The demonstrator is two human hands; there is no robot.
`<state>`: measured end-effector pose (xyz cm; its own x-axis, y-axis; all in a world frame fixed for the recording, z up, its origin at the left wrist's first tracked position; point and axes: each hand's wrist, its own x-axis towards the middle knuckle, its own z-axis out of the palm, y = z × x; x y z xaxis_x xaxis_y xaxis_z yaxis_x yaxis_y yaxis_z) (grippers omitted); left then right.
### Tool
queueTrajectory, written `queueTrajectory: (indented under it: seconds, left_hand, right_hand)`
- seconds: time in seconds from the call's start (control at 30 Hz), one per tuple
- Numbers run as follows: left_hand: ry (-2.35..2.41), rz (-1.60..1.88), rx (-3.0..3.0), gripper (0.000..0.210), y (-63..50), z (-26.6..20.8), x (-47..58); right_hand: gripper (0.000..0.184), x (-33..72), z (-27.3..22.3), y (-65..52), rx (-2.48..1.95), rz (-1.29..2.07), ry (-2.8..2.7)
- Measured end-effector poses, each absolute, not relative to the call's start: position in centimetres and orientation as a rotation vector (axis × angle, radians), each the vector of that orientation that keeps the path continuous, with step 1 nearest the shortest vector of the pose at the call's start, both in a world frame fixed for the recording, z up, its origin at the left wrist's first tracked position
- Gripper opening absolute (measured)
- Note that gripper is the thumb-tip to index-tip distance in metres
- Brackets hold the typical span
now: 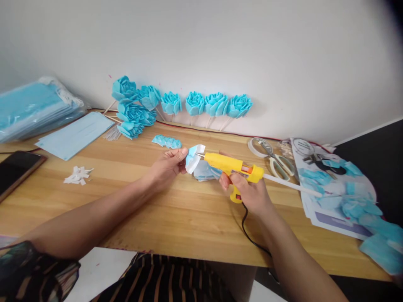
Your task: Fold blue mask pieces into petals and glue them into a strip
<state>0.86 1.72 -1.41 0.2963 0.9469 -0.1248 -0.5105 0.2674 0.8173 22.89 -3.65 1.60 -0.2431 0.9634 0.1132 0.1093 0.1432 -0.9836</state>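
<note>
My left hand (174,164) pinches a small folded piece of blue and white fabric (194,159) above the table. Wrapped round the handle of a yellow glue gun (225,162), my right hand (247,188) points its metal nozzle at the fabric; the tip touches or almost touches it. A long white glue stick (291,184) sticks out of the gun's back. Under the nozzle lies a small stack of blue fabric pieces (204,171). Just beyond my left hand rests a row of folded blue petals (166,141).
Several blue fabric roses (195,103) on sticks lean on the wall. Left are bagged blue sheets (34,107), a flat sheet stack (77,134), white scraps (78,175) and a phone (19,170). Right are tape (256,147), scissors (280,164) and papers (327,218) under blue scraps. The gun's cord (252,239) crosses the front edge.
</note>
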Motion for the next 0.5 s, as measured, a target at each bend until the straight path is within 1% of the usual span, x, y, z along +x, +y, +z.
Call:
queueTrajectory:
  seconds: [0.2, 0.5]
  left_hand:
    - [0.725, 1.086, 0.741, 0.037, 1.71, -1.39, 0.82]
    - [0.711, 1.068, 0.785, 0.039, 1.70, -1.64, 0.81]
  right_hand:
    - [0.045, 22.85, 1.84, -3.64, -1.148, 1.192, -1.537]
    - [0.044, 23.05, 1.57, -3.67, -1.166, 1.112, -1.563]
